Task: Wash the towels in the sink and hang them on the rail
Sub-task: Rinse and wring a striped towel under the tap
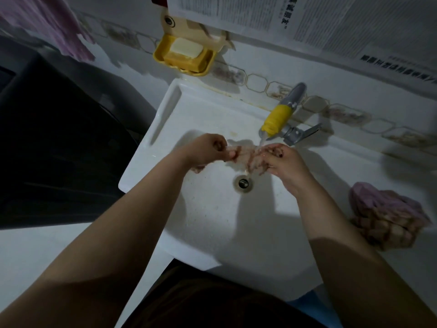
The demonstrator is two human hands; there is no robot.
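A small wet pinkish towel (246,157) is bunched between both hands over the white sink (208,216), just above the drain (243,183). My left hand (208,149) grips its left end with curled fingers. My right hand (282,159) grips the right end, under the thin stream of water from the tap with a yellow spout (276,118). A second towel (387,214), pink and checked, lies crumpled on the counter right of the sink. A pink towel (49,22) hangs at the top left.
A yellow soap dish (184,55) holding a pale bar is fixed to the wall behind the sink. The tap's metal lever (302,133) points right. Newspaper sheets (307,17) cover the upper wall. A dark appliance (52,138) stands left of the sink.
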